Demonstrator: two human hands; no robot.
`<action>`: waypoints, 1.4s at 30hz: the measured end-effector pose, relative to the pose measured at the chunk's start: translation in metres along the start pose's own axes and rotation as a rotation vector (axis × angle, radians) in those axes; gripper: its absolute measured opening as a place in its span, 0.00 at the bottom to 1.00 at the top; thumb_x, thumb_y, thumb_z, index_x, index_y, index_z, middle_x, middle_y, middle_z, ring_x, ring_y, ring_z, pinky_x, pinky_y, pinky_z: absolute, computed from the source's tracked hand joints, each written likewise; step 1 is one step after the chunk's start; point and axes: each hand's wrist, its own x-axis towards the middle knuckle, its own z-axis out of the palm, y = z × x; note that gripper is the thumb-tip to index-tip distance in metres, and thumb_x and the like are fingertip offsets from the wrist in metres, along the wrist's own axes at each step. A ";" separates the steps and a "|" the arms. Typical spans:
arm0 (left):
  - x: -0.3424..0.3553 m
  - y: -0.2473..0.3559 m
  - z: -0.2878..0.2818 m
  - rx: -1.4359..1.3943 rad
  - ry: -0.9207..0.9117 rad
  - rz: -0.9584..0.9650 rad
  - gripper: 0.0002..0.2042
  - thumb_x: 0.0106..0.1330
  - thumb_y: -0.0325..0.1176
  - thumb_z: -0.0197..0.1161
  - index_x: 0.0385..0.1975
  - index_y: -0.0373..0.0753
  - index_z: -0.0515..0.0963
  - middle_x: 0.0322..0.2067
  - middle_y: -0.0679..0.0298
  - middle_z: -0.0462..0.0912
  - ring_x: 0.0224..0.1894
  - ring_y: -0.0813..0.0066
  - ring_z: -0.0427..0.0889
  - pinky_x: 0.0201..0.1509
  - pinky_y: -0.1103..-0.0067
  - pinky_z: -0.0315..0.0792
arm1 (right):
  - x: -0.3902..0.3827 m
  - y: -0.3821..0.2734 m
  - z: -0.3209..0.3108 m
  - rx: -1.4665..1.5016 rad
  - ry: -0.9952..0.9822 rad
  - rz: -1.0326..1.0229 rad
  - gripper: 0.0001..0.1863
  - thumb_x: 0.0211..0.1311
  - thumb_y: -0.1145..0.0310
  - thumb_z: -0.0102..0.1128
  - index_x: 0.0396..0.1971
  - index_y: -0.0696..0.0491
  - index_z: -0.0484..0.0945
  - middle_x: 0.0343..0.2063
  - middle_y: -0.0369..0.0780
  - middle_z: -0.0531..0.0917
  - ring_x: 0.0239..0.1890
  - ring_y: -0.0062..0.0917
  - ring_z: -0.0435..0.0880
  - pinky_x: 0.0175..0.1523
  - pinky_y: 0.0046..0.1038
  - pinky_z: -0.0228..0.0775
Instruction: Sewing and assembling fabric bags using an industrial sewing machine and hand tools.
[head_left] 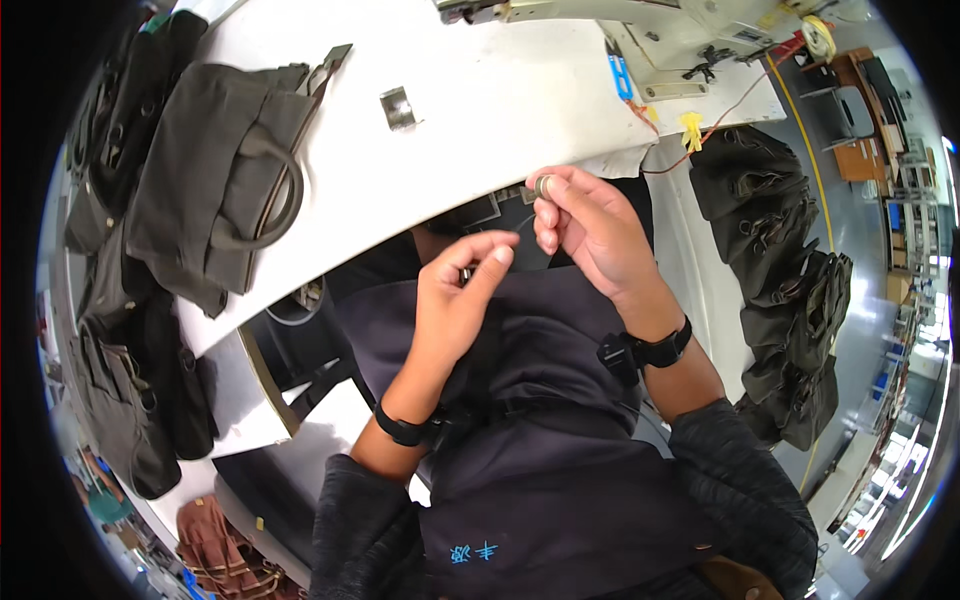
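My right hand is raised just past the table's front edge, thumb and index finger closed on a small round metal piece that looks like a bobbin. Lower and to the left, my left hand has its fingers curled round a small dark metallic item, mostly hidden. The hands are apart, both above the dark apron on my lap. On the white table lie a small shiny metal rectangle and blue thread snips.
A dark handbag and a pile of similar bags occupy the left side. A sewing machine stands at the back. More dark bags hang along the right, beside a floor aisle. A brown bag sits lower left.
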 end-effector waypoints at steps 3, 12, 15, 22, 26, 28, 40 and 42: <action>0.003 0.008 -0.011 -0.453 -0.129 -0.148 0.25 0.82 0.48 0.49 0.64 0.32 0.72 0.47 0.62 0.83 0.37 0.81 0.77 0.41 0.82 0.74 | -0.008 -0.005 0.011 -0.388 0.103 -0.128 0.12 0.77 0.67 0.56 0.49 0.60 0.80 0.29 0.32 0.80 0.28 0.14 0.75 0.34 0.19 0.69; 0.008 0.019 -0.011 -0.674 -0.169 -0.180 0.33 0.81 0.56 0.44 0.65 0.26 0.68 0.61 0.51 0.76 0.58 0.69 0.80 0.67 0.72 0.71 | 0.000 0.028 0.031 -1.390 -0.131 -0.931 0.11 0.62 0.75 0.63 0.44 0.58 0.81 0.29 0.41 0.79 0.31 0.36 0.80 0.36 0.34 0.74; 0.009 0.022 -0.007 -0.679 -0.117 -0.208 0.36 0.81 0.58 0.40 0.68 0.26 0.66 0.64 0.49 0.75 0.63 0.66 0.77 0.69 0.71 0.70 | -0.003 0.027 0.034 -1.528 -0.223 -0.929 0.18 0.59 0.77 0.66 0.51 0.59 0.81 0.31 0.40 0.81 0.32 0.35 0.81 0.39 0.35 0.74; 0.006 0.031 -0.009 -0.768 -0.134 -0.222 0.36 0.81 0.57 0.38 0.70 0.26 0.63 0.67 0.46 0.72 0.67 0.62 0.74 0.68 0.71 0.70 | -0.008 0.034 0.030 -1.468 -0.225 -0.982 0.21 0.56 0.78 0.68 0.52 0.61 0.82 0.30 0.40 0.79 0.30 0.33 0.79 0.36 0.33 0.72; 0.001 0.031 -0.008 -0.474 -0.209 -0.154 0.30 0.82 0.50 0.45 0.70 0.30 0.65 0.64 0.51 0.76 0.64 0.69 0.76 0.66 0.73 0.71 | -0.007 0.027 0.020 -1.473 -0.200 -1.078 0.22 0.53 0.81 0.70 0.51 0.61 0.82 0.29 0.39 0.79 0.28 0.32 0.77 0.31 0.32 0.68; 0.003 0.024 -0.012 -0.374 -0.159 -0.104 0.23 0.80 0.39 0.56 0.68 0.33 0.69 0.58 0.57 0.81 0.56 0.75 0.80 0.63 0.74 0.73 | -0.008 0.024 0.020 -1.480 -0.186 -1.078 0.23 0.52 0.79 0.70 0.52 0.61 0.81 0.28 0.39 0.77 0.27 0.31 0.76 0.32 0.32 0.69; 0.008 0.018 -0.024 -0.629 -0.148 -0.103 0.19 0.73 0.26 0.64 0.61 0.31 0.75 0.55 0.54 0.83 0.51 0.71 0.86 0.57 0.76 0.81 | -0.021 0.008 0.027 -1.059 0.009 -0.687 0.15 0.59 0.80 0.69 0.46 0.57 0.83 0.24 0.38 0.77 0.24 0.28 0.76 0.29 0.29 0.67; 0.008 0.019 -0.027 -0.630 -0.177 -0.116 0.18 0.73 0.26 0.63 0.61 0.32 0.75 0.55 0.55 0.83 0.52 0.71 0.85 0.57 0.76 0.81 | -0.017 0.002 0.021 -1.173 0.018 -0.781 0.08 0.59 0.80 0.69 0.39 0.55 0.84 0.25 0.39 0.77 0.24 0.27 0.76 0.29 0.29 0.67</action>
